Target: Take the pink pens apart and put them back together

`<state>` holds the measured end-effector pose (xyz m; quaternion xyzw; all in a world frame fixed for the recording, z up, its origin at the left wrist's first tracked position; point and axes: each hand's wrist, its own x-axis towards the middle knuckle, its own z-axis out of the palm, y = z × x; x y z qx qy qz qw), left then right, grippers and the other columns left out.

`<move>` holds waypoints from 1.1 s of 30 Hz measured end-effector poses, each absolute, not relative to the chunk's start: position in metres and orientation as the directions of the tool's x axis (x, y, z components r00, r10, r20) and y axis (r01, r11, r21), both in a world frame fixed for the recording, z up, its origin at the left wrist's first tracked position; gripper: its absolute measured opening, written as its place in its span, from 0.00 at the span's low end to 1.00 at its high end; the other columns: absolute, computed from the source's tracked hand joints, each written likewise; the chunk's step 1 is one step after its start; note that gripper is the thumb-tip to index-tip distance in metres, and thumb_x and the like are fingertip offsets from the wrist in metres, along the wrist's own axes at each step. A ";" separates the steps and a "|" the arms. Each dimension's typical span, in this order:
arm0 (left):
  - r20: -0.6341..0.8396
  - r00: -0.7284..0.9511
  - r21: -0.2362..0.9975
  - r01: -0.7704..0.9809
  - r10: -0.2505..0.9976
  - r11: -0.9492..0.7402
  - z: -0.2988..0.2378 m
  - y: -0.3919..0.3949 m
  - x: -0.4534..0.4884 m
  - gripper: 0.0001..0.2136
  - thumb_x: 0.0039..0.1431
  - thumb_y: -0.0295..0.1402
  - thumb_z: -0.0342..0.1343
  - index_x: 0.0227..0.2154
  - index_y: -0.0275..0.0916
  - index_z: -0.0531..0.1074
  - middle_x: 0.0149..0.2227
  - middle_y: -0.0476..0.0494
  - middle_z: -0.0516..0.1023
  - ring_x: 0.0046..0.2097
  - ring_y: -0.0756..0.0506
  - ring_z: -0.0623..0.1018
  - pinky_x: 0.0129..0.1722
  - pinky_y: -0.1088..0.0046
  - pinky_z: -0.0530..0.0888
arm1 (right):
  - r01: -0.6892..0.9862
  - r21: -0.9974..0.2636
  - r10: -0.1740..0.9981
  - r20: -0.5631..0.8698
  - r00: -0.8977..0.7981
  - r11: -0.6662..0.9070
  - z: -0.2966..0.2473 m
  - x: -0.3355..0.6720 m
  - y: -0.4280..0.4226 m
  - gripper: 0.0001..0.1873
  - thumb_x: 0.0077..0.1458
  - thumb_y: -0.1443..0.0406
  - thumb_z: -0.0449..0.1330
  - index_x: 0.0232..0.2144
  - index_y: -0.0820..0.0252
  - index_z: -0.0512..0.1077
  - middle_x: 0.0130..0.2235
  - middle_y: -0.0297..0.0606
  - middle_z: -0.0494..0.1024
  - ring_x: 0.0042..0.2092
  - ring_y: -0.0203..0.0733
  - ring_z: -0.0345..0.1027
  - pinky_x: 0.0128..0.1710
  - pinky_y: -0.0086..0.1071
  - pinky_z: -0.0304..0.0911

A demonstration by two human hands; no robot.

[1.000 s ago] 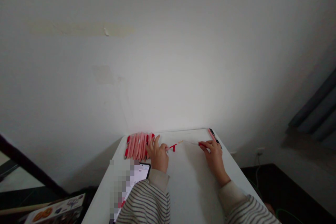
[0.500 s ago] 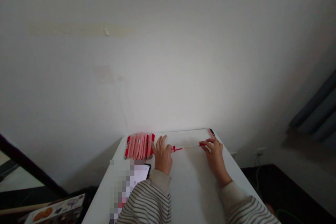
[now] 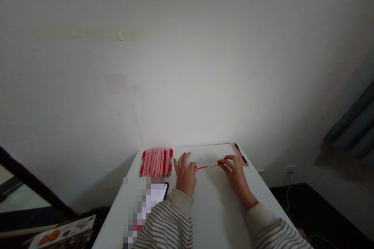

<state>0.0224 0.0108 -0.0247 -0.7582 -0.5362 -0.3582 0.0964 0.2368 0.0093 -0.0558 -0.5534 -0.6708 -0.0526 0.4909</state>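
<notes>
A thin red and whitish rod (image 3: 208, 166), which looks like a pen refill, spans the gap between my hands above the white table (image 3: 210, 202). At its left end, my left hand (image 3: 185, 173) pinches with thumb and index finger, the other fingers raised. My right hand (image 3: 233, 171) has its fingertips closed on the right end, where a bit of red shows. The fingers hide both ends of the rod. Just left of my left hand lies a row of several pink and red pens (image 3: 156, 162).
A phone (image 3: 156, 198), partly blurred out, lies left of my left forearm. Near the right table edge are a pink pen (image 3: 239, 154) and a black pen (image 3: 243, 157). A wall (image 3: 187, 66) rises behind the table; a printed box (image 3: 62, 233) is at lower left.
My hands have come closer together, the left shifting right and the right shifting left. The gap between the red piece and the whitish piece has closed into one line.
</notes>
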 end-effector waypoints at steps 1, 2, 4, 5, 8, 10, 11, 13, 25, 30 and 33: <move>0.648 0.168 0.240 0.881 0.743 -0.408 -0.025 0.010 0.023 0.08 0.58 0.25 0.49 0.28 0.39 0.72 0.54 0.39 0.68 0.60 0.37 0.63 0.58 0.38 0.57 | 0.791 -0.475 0.693 0.715 0.091 0.385 -0.055 0.236 0.009 0.12 0.58 0.57 0.54 0.36 0.49 0.77 0.41 0.40 0.70 0.45 0.46 0.62 0.46 0.45 0.61; 0.649 0.168 0.241 0.879 0.742 -0.411 -0.024 0.010 0.023 0.08 0.57 0.25 0.49 0.28 0.40 0.72 0.54 0.40 0.68 0.60 0.38 0.63 0.58 0.38 0.57 | 0.788 -0.476 0.697 0.712 0.086 0.389 -0.055 0.236 0.009 0.12 0.58 0.57 0.54 0.36 0.49 0.77 0.41 0.40 0.70 0.45 0.46 0.62 0.46 0.45 0.61; 0.648 0.169 0.247 0.876 0.742 -0.415 -0.025 0.010 0.023 0.08 0.57 0.25 0.48 0.28 0.40 0.72 0.55 0.40 0.68 0.60 0.38 0.63 0.58 0.38 0.56 | 0.780 -0.479 0.705 0.706 0.070 0.402 -0.054 0.235 0.008 0.12 0.58 0.57 0.54 0.37 0.49 0.77 0.41 0.40 0.70 0.45 0.46 0.62 0.46 0.45 0.61; 0.648 0.170 0.251 0.873 0.743 -0.418 -0.025 0.009 0.024 0.08 0.57 0.24 0.48 0.28 0.40 0.72 0.55 0.40 0.68 0.60 0.38 0.63 0.58 0.38 0.56 | 0.776 -0.481 0.709 0.703 0.062 0.409 -0.054 0.234 0.008 0.12 0.58 0.57 0.54 0.37 0.49 0.77 0.40 0.40 0.70 0.45 0.45 0.62 0.46 0.44 0.61; 0.649 0.169 0.262 0.866 0.742 -0.426 -0.025 0.009 0.024 0.08 0.57 0.25 0.49 0.28 0.40 0.72 0.54 0.40 0.68 0.60 0.38 0.64 0.58 0.38 0.56 | 0.766 -0.486 0.719 0.694 0.045 0.421 -0.054 0.234 0.008 0.11 0.58 0.56 0.55 0.37 0.48 0.77 0.40 0.39 0.70 0.45 0.45 0.61 0.46 0.43 0.61; 0.651 0.165 0.274 0.859 0.741 -0.432 -0.025 0.009 0.025 0.07 0.57 0.26 0.51 0.27 0.40 0.72 0.54 0.40 0.69 0.59 0.38 0.64 0.58 0.38 0.56 | 0.756 -0.495 0.723 0.689 0.040 0.429 -0.054 0.233 0.008 0.11 0.58 0.56 0.55 0.37 0.47 0.77 0.40 0.39 0.70 0.45 0.45 0.61 0.46 0.43 0.61; 0.652 0.163 0.281 0.855 0.740 -0.436 -0.025 0.009 0.025 0.06 0.57 0.27 0.51 0.27 0.40 0.72 0.54 0.40 0.69 0.59 0.38 0.64 0.58 0.38 0.55 | 0.750 -0.499 0.725 0.687 0.038 0.434 -0.054 0.233 0.008 0.12 0.58 0.56 0.55 0.37 0.47 0.77 0.40 0.39 0.70 0.45 0.45 0.61 0.46 0.43 0.61; 0.654 0.160 0.297 0.845 0.739 -0.446 -0.025 0.009 0.025 0.05 0.57 0.28 0.52 0.27 0.40 0.72 0.54 0.40 0.69 0.59 0.38 0.64 0.59 0.38 0.55 | 0.740 -0.508 0.727 0.685 0.037 0.441 -0.054 0.233 0.008 0.12 0.58 0.56 0.55 0.37 0.47 0.77 0.39 0.39 0.71 0.45 0.45 0.62 0.46 0.42 0.61; 0.643 0.106 0.365 0.829 0.759 -0.425 -0.022 0.008 0.024 0.09 0.53 0.29 0.56 0.37 0.45 0.74 0.53 0.41 0.69 0.58 0.39 0.65 0.60 0.42 0.55 | 0.740 -0.531 0.715 0.692 0.098 0.412 -0.055 0.237 0.010 0.14 0.58 0.54 0.54 0.36 0.49 0.77 0.38 0.40 0.72 0.43 0.45 0.64 0.46 0.43 0.62; 0.636 0.117 0.354 0.834 0.763 -0.423 -0.018 0.005 0.024 0.07 0.55 0.29 0.54 0.36 0.44 0.74 0.53 0.41 0.69 0.58 0.40 0.65 0.59 0.42 0.55 | 0.740 -0.531 0.723 0.685 0.089 0.413 -0.055 0.238 0.009 0.14 0.58 0.54 0.54 0.37 0.49 0.77 0.38 0.40 0.72 0.43 0.45 0.64 0.46 0.43 0.62; 0.642 0.123 0.339 0.840 0.757 -0.424 -0.018 0.005 0.024 0.07 0.57 0.30 0.52 0.34 0.44 0.74 0.52 0.41 0.69 0.57 0.40 0.66 0.60 0.42 0.55 | 0.733 -0.540 0.733 0.676 0.084 0.414 -0.054 0.237 0.009 0.14 0.58 0.54 0.54 0.37 0.49 0.77 0.39 0.40 0.71 0.44 0.45 0.64 0.47 0.43 0.62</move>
